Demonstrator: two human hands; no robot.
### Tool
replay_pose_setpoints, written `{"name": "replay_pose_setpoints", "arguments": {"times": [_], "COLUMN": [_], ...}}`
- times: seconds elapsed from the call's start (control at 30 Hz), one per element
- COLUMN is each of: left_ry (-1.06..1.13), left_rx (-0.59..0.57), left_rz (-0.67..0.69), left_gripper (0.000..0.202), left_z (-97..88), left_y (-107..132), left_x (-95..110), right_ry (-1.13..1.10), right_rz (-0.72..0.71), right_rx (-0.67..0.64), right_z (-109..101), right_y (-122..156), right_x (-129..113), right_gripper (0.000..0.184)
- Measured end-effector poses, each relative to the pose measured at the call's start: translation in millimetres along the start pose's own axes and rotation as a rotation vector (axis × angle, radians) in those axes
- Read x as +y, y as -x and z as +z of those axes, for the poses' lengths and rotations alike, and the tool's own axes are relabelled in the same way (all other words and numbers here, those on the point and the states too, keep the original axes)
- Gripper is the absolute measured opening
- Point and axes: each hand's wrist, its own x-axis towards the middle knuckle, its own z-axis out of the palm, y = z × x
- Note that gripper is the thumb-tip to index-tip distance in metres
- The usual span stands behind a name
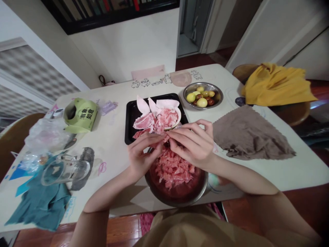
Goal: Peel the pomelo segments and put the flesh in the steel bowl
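Observation:
My left hand [144,151] and my right hand [195,142] meet above the near rim of a black tray, fingertips pinched on a small piece of pomelo [166,138]. Most of that piece is hidden by my fingers. Right below them is a steel bowl [204,187] heaped with torn pink-red pomelo flesh [174,168]. In the black tray [130,118] just beyond my hands lie pomelo segments [144,121] with pale membrane, a larger pink chunk [168,117], and thick white-pink pieces of peel [142,104].
A steel bowl of small yellow and brown fruit [202,102] stands back right. The grey-brown cloth [253,135] lies right. On the left are a glass jar on its side [64,169], a teal cloth [41,206], plastic bags [46,133] and a green carton [82,116].

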Motion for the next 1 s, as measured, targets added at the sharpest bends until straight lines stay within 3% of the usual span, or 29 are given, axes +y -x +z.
{"name": "replay_pose_setpoints", "arguments": {"times": [0.2,0.37,0.6,0.83,1.0], "left_ry": [-0.042,-0.123,-0.285,-0.453,-0.428], "left_rx": [0.029,0.046,0.012,0.0,-0.08], "left_rz": [0.041,0.147,0.297,0.331,0.402], "left_gripper": [0.03,0.031,0.035,0.045,0.048], "left_z": [-0.4,-5.2,-8.9,-12.3,-15.2], "left_y": [-3,-4,-2,8,9], "left_x": [-1,-5,-4,-4,-9], "right_ry": [0.029,-0.092,-0.255,-0.277,-0.315], "right_rz": [0.048,0.15,0.183,0.212,0.209], "right_rx": [-0.016,-0.016,-0.079,-0.068,-0.121], "right_z": [-6,-14,-19,-15,-16], "right_y": [-1,-7,-11,-8,-9], "right_x": [1,1,-4,-4,-5], "right_gripper": [0.017,0.019,0.019,0.011,0.012]}}
